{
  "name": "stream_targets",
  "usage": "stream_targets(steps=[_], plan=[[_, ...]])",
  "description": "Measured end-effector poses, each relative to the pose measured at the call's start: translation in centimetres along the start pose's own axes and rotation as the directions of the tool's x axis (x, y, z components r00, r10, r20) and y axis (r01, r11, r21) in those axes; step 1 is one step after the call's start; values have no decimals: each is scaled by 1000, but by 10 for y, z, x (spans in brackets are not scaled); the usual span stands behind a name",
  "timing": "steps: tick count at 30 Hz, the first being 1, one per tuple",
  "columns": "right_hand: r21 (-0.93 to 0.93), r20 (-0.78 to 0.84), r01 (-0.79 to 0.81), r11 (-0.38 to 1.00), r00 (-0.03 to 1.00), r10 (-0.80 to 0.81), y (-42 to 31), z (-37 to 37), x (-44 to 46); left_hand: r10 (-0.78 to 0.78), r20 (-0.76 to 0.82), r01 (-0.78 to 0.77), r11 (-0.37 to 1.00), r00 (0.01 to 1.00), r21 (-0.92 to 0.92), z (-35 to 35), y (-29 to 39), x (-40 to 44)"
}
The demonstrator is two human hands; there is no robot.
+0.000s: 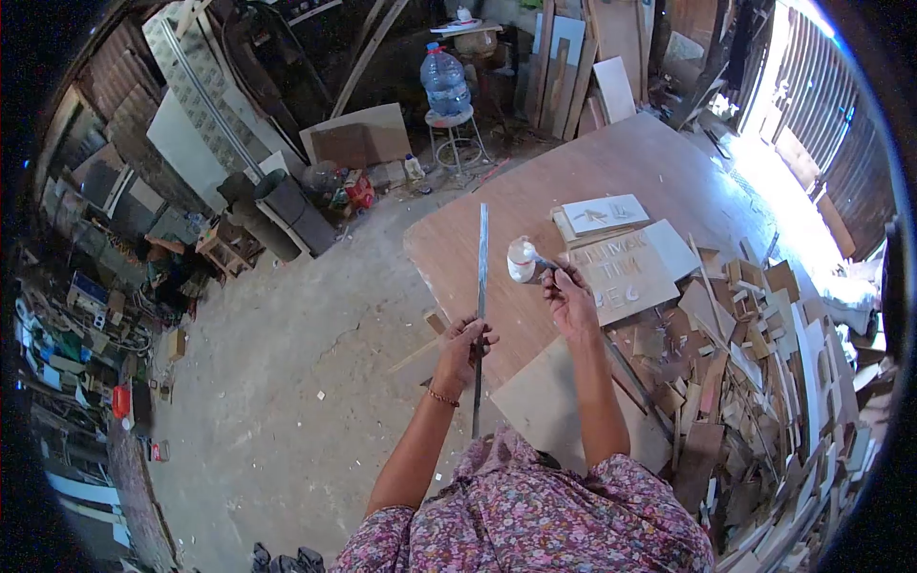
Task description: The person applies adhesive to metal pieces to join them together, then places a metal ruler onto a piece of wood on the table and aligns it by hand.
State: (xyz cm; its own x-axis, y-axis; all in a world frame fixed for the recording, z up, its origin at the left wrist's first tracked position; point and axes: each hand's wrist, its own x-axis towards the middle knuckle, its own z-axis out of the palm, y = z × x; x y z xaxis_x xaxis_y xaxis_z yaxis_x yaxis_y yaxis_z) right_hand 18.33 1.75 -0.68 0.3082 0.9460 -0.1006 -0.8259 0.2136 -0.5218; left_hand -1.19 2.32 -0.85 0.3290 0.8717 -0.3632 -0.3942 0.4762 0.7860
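Note:
My left hand [465,342] is closed around a long thin strip [481,258] held nearly upright, its upper part pale and streaked and its lower part dark. Pinched in my right hand [570,304] is what looks like a small brush [544,263]. Its tip is at a white plastic jar [522,267] on the wooden tabletop [468,229]; whether it touches the white contents I cannot tell. Just right of the jar lies a board with raised letters [626,272]. Behind that, a smaller lettered panel [600,213] rests on stacked boards.
Scrap wood offcuts [716,382] are heaped at the right, beside the table. A large water bottle [445,81] stands on a stool [449,119] beyond the table. Sheets and planks [564,67] lean at the back. Another person [167,258] sits at far left.

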Motion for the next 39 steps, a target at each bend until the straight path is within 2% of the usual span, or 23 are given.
stream_targets(steps=[2,4,5,8,10,14,15,17,20,21,24,27,33,35,39], plan=[[-60,63,72,996,996,-68,2,9,-19,18,-26,-18,1000,1000,7,0,0,-18],[-115,83,97,989,993,-88,5,15,-39,64,60,-64,998,996,5,-6,-5,-34],[-163,97,123,979,989,-109,7,18,-51,72,53,-71,997,996,-12,-8,-8,-43],[-231,172,133,964,981,-94,10,23,-87,131,72,-129,991,989,-37,-8,-11,-84],[-266,202,114,957,978,-61,12,30,-113,192,156,-199,980,969,32,-11,-16,-113],[-332,241,117,936,970,-36,22,32,-156,213,122,-204,975,969,-82,-20,-32,-165],[-348,255,108,931,967,-17,24,30,-166,225,99,-220,973,969,-63,-21,-37,-175],[-447,273,173,878,961,-50,25,25,-184,241,17,-240,969,970,-63,-21,-48,-197],[-576,330,196,793,944,7,24,18,-203,235,-42,-236,971,971,-39,-21,-59,-227],[-584,340,191,789,940,24,23,20,-211,278,-24,-279,959,960,-46,-22,-65,-233],[-610,329,241,755,944,-36,19,19,-229,273,-79,-278,959,959,-62,-17,-72,-251],[-633,337,262,728,940,-46,15,14,-240,300,-77,-305,950,951,-61,-8,-74,-270],[-747,311,317,585,944,-114,4,15,-268,318,-50,-318,948,947,13,4,-79,-286],[-810,351,382,444,923,-155,-2,13,-271,324,-35,-323,946,945,39,9,-81,-290],[-785,364,442,435,896,-252,-16,5,-264,317,-15,-312,941,948,130,24,-82,-303]])
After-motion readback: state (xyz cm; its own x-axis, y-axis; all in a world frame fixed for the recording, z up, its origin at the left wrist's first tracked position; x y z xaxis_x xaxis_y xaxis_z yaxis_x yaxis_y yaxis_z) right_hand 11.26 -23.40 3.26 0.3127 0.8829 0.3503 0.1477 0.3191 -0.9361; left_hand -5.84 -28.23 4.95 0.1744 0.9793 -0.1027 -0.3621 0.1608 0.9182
